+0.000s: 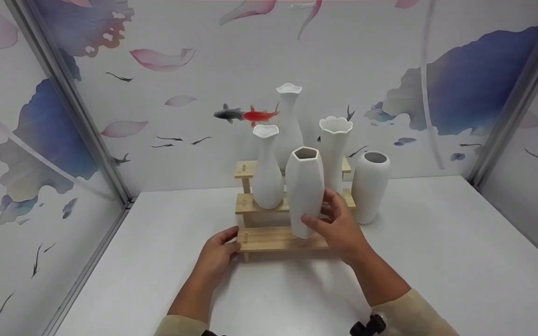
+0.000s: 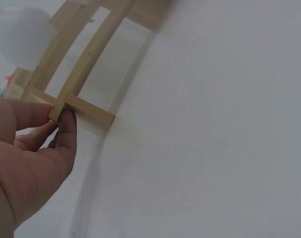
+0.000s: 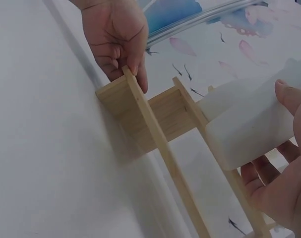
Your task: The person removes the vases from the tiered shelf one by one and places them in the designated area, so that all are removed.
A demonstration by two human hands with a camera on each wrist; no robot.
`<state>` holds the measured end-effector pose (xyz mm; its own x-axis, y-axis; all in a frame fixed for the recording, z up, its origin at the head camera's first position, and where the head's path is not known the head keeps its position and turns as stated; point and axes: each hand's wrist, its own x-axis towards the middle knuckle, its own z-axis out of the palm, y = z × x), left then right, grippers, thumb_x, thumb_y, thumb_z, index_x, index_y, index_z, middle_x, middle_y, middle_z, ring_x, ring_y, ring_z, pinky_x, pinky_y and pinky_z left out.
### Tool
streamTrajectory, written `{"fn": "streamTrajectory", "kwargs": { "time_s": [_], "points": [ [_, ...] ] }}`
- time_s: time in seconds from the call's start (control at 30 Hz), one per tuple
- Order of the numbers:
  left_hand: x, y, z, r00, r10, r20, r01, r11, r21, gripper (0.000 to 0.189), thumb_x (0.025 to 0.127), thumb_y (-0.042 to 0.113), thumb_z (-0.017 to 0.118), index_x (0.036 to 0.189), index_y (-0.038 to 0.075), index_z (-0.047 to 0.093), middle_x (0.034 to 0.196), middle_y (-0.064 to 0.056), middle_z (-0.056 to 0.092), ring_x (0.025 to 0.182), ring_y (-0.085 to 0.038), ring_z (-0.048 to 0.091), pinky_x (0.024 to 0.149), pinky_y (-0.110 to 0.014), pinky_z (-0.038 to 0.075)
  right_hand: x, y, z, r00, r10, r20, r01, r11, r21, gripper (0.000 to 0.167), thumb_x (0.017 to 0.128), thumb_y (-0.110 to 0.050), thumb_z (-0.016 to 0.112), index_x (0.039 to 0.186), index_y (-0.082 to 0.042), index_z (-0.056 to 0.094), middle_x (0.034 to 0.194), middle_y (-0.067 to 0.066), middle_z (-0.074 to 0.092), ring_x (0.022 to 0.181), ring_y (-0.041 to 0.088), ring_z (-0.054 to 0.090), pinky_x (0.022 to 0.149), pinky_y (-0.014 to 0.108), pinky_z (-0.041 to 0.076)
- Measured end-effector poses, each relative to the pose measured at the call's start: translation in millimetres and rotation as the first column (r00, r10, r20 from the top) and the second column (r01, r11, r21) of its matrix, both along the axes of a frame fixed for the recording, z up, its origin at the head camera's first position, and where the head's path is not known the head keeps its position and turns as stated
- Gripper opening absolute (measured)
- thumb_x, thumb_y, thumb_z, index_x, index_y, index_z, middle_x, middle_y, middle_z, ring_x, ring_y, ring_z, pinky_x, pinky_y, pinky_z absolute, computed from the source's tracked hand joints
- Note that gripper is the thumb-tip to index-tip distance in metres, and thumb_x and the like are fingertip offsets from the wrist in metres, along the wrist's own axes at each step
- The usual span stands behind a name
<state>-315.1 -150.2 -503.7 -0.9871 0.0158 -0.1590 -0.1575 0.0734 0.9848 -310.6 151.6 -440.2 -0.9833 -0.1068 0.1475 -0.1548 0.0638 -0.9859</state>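
Head view: my right hand (image 1: 343, 233) has its fingers clamped round the white vase with a five-sided mouth (image 1: 304, 191), held above the lowest tier of the wooden stand (image 1: 266, 239); my left hand (image 1: 216, 252) pinches that tier's left end between thumb and fingers. Three wavy-rimmed vases (image 1: 268, 184) occupy the upper tiers; a rounded vase (image 1: 371, 191) stands on the table (image 1: 166, 252), right of the stand

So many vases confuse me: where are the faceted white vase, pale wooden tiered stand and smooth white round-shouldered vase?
Faceted white vase (image 1: 305, 192): head view, body's middle.
Pale wooden tiered stand (image 1: 269, 239): head view, lowest shelf.
Smooth white round-shouldered vase (image 1: 371, 189): head view, body's middle.
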Motion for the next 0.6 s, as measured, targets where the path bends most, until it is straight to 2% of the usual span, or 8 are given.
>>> {"fn": "streamTrajectory", "kwargs": {
  "time_s": [0.3, 0.6],
  "points": [
    [2.0, 0.4, 0.9, 1.000, -0.012, -0.015, 0.012, 1.000, 0.014, 0.057, 0.104, 0.004, 0.055, 0.160, -0.001, 0.045, 0.167, -0.022, 0.044, 0.147, -0.037, 0.056, 0.120, -0.050, 0.048, 7.4, 19, 22.7, 0.999, -0.027, -0.039, 0.026, 0.999, -0.039, 0.082, 0.092, -0.020, 0.086, 0.159, -0.022, 0.039, 0.156, 0.003, 0.053, 0.139, 0.031, 0.061, 0.118, 0.056, 0.050],
    [0.3, 1.0, 0.9, 1.000, 0.014, 0.019, -0.014, 1.000, 0.016, 0.054, 0.105, 0.004, 0.055, 0.159, 0.001, 0.047, 0.167, -0.019, 0.046, 0.146, -0.033, 0.057, 0.121, -0.049, 0.048, 16.1, 38, 44.4, 0.992, -0.082, -0.093, 0.076, 0.995, -0.061, 0.086, 0.092, -0.022, 0.086, 0.162, -0.023, 0.037, 0.161, 0.000, 0.049, 0.144, 0.030, 0.054, 0.121, 0.059, 0.045]
  ]
}}
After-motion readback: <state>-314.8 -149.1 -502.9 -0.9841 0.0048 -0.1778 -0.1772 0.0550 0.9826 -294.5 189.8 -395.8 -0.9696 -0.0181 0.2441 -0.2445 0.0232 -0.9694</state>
